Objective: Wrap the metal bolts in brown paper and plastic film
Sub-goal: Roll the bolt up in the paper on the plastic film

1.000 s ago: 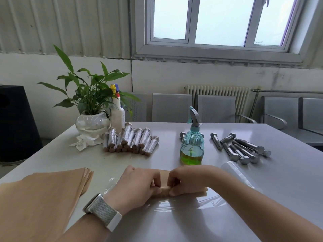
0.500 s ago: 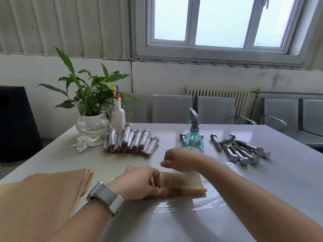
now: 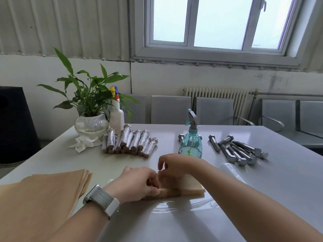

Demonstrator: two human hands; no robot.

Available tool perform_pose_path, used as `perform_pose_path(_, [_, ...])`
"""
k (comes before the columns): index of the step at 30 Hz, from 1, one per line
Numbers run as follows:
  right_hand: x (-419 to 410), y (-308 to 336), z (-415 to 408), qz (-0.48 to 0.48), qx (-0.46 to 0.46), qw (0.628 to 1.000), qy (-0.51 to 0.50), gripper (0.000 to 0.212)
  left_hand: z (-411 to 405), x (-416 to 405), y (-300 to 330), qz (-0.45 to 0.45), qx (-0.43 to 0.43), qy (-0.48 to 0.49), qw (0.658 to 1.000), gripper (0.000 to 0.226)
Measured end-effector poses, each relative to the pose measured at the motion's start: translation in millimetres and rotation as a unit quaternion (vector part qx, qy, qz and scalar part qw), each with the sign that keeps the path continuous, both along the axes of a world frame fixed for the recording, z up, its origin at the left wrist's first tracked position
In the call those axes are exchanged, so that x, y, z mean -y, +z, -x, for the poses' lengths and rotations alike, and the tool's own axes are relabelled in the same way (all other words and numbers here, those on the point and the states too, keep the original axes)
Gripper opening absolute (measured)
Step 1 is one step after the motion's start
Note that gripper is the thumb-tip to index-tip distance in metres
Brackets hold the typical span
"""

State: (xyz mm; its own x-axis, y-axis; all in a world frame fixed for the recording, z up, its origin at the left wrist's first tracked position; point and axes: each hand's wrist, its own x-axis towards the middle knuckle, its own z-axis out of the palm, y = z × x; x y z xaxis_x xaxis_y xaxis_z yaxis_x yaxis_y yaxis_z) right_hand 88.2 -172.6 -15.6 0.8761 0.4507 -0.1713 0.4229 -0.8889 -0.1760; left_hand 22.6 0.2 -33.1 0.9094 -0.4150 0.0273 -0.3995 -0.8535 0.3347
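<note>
A bolt rolled in brown paper lies on a sheet of clear plastic film near the table's front. My left hand grips the roll's left end, fingers curled over it. My right hand hovers just behind the roll, with thumb and forefinger pinched on what looks like the film's thin far edge. Several bare metal bolts lie at the right. A pile of wrapped bolts sits at the back left. A stack of brown paper sheets lies at the front left.
A teal spray bottle stands right behind my right hand. A roll of film lies beside my right forearm. A potted plant, a white bottle and a crumpled tissue occupy the far left corner.
My right hand left the roll, rose toward the spray bottle, then came back toward my left hand with its fingers pinched. My left hand stayed on the roll.
</note>
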Motion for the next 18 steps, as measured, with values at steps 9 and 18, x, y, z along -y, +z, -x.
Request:
perform_pose_path(9, [7.9,9.0,8.0,0.023,-0.028,0.999,0.01,0.025,5.4,3.1,-8.0,-0.016,0.097,0.007,0.995,0.012])
perform_pose_path(18, [13.5,15.6,42.7,-0.013,0.04,0.997,0.068,0.028,8.6,8.4,-9.4,-0.086,0.203,-0.032,0.975,0.022])
